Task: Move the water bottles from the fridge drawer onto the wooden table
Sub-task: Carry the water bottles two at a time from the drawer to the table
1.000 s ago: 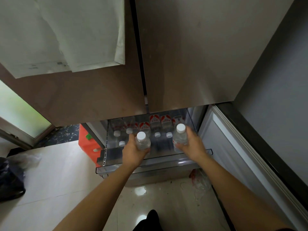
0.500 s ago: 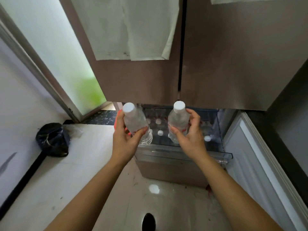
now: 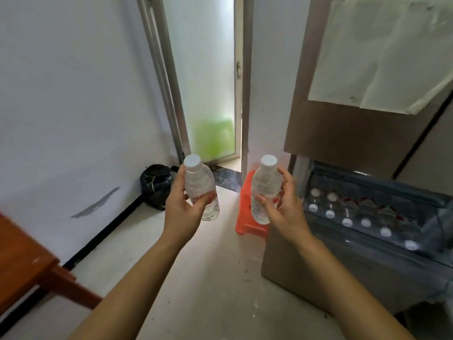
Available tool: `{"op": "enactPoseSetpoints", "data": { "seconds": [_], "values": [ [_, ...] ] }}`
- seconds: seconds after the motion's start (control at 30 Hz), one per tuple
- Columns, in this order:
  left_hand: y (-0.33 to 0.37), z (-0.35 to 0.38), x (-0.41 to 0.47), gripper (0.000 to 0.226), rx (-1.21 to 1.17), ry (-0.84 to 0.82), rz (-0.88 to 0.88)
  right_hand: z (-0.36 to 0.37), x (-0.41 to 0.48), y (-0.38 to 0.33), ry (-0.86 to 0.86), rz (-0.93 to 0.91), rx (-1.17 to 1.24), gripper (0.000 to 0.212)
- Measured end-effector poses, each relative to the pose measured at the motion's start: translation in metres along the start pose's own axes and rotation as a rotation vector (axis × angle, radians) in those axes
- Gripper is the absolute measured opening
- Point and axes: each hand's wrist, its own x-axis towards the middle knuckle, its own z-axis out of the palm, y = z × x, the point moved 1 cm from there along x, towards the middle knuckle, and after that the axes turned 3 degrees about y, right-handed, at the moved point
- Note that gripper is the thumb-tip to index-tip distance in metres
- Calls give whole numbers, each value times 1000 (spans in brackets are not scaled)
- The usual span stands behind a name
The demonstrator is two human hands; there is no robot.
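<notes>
View from the head camera, looking down across a tiled floor [image 3: 196, 278]. The left hand [image 3: 183, 214] grips the left water bottle [image 3: 199, 185] around its lower body, fingers [image 3: 205, 200] curled across the red-printed label and the thumb up its side. The right hand [image 3: 285, 209] holds the right water bottle [image 3: 266, 187] in the same manner, fingers [image 3: 264, 201] wrapped over the label and the thumb beside the shoulder. Both bottles are clear, white-capped and roughly upright, leaning slightly leftward; they are held in the air side by side and apart, over the floor.

The open fridge drawer [image 3: 294, 271] lies to the right, with rows of capped bottles [image 3: 347, 222] standing in it. A corner of the wooden bench [image 3: 22, 256] shows at lower left, well apart from both hands. An orange plastic stool [image 3: 246, 217] stands just beside the drawer, behind the right bottle. A black bag [image 3: 157, 185] sits against the white wall near a frosted glass door [image 3: 208, 94]. Pale paper sheets [image 3: 382, 57] hang on the brown fridge door [image 3: 331, 133].
</notes>
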Motion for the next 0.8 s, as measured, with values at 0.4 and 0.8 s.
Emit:
{"op": "enactPoseSetpoints", "data": {
  "seconds": [0.4,0.8],
  "values": [
    [-75,-400,-15,78,207,414,-72,407,-21,-183,-388,-180,235,79],
    [-181,-634,-29,75,360,793,-232,726,-58,-254,-824,-318,361,85]
  ]
}}
